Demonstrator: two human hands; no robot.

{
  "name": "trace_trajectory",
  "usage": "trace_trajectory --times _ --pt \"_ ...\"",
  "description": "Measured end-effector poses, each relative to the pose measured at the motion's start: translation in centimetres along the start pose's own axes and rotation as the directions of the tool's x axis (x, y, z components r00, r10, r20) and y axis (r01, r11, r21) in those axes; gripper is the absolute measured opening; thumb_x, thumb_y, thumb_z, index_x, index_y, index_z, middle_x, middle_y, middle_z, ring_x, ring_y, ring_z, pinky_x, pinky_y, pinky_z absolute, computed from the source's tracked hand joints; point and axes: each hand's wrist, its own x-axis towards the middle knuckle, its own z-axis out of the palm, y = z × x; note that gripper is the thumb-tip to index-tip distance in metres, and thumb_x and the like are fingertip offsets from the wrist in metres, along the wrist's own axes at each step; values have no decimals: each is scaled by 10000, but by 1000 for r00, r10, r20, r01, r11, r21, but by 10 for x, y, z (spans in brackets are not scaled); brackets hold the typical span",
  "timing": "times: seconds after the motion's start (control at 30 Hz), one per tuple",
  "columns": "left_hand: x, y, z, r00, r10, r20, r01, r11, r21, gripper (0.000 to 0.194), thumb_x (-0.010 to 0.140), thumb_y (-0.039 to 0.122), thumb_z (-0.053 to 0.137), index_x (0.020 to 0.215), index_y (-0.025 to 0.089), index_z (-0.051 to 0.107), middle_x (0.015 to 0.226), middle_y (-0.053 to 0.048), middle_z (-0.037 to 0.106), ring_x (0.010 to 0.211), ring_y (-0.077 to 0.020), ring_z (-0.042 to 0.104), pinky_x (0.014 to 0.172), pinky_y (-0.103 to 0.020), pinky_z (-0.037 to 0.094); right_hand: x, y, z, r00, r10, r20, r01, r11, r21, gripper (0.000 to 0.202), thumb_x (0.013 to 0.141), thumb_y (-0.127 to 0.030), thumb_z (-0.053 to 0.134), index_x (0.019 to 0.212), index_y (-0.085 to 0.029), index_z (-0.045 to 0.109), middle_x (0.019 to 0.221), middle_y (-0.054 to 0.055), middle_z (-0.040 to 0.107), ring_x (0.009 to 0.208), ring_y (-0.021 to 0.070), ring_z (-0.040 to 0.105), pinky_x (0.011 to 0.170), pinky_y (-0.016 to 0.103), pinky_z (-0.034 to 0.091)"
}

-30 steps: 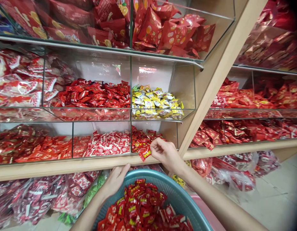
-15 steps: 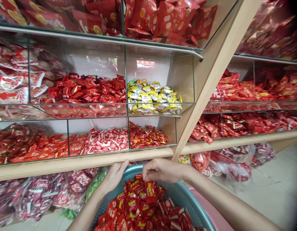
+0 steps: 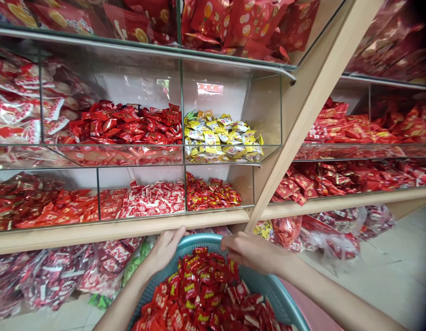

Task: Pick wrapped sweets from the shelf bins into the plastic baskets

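much of the blue-green basket (image 3: 206, 240), bottom centre, is heaped with red candies (image 3: 204, 287); if the left hand (image 3: 165, 249) at its rim slipped, it could tip; whether that hand grips, or the half-curled right hand (image 3: 251, 250) holds a candy, i cannot tell: fingertips hidden, near rim cut off

- Left grip (image 3: 166, 250) at far-left rim of blue basket (image 3: 203, 239), just below the wooden shelf edge (image 3: 130, 231).
- Right grip (image 3: 249, 250) over far-right rim, fingers curled; can't tell if anything's held.
- Between and below both grips: red wrapped candies (image 3: 202, 294) heaped in basket.
- Above right grip: bin of red-and-yellow candies (image 3: 211, 195); higher, yellow-and-white packets (image 3: 219, 138).
- Above left grip: red-and-white candies (image 3: 154, 197).
- Left of left grip, under shelf: clear bags (image 3: 54, 276).
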Motion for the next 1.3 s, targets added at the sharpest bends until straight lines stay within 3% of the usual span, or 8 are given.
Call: trace_trajectory --times 0.13,0.47,0.73,0.87,0.97,1.07,1.2,1.3 --pt "0 1 0 1000 -4 5 4 1000 5 513 894 500 326 954 174 718 891 -38 719 897 -235 616 872 -310 416 -7 5 19 997 73 -39 -79 982 -172 146 869 -115 424 887 -186 550 838 47 664 726 167 628 529 254 296" --pt "-1 0 0 1000 3 -8 -3 1000 23 494 892 471 328 865 170 719 841 -31 716 873 -233 605 856 -301 412 1 -6 66 991 58 -124 -110 881 -460 205 807 -28 496 947 -178 492 730 29 651 548 168 631 408 262 289" --pt "-1 0 -1 1000 1 25 -1 1000 -11 533 897 507 318 980 159 712 878 -33 722 868 -238 618 836 -298 420 5 -13 84 988 125 -86 -151 857 -493 324 740 55 466 980 -159 508 796 57 651 541 164 632 407 245 347" --pt "-1 0 -1 1000 11 14 -11 1000 4 522 900 505 320 950 173 720 851 -24 719 866 -233 618 851 -293 407 4 -15 90 977 161 -141 -210 850 -484 309 742 58 465 941 -171 518 763 40 642 536 166 635 411 242 338" --pt "-1 1 -1 1000 11 11 -11 1000 0 513 901 502 322 953 181 718 867 -22 717 879 -229 614 851 -284 401 3 -13 81 965 154 -215 -234 872 -429 246 765 15 496 914 -181 514 766 26 630 523 154 622 419 248 309" --pt "-1 1 -1 1000 13 19 -13 1000 -1 522 901 502 314 930 174 720 850 -21 717 844 -224 613 827 -277 406 7 -8 49 921 205 -332 -289 930 -225 91 883 -136 439 873 -189 513 807 23 627 551 128 605 467 238 324" --pt "-1 2 -1 999 20 26 -20 1000 5 541 897 504 305 854 158 719 794 -23 711 782 -220 604 802 -278 416 28 2 -8 828 240 -507 -314 947 -64 173 914 -245 404 841 -186 549 835 38 643 802 166 591 683 255 371" --pt "-1 2 -1 1000 21 17 -22 1000 4 538 891 506 306 837 162 715 778 -20 706 781 -220 601 797 -277 417 53 12 -33 770 411 -488 -490 871 -38 270 911 -314 391 811 -182 604 890 86 664 941 228 557 755 318 348"
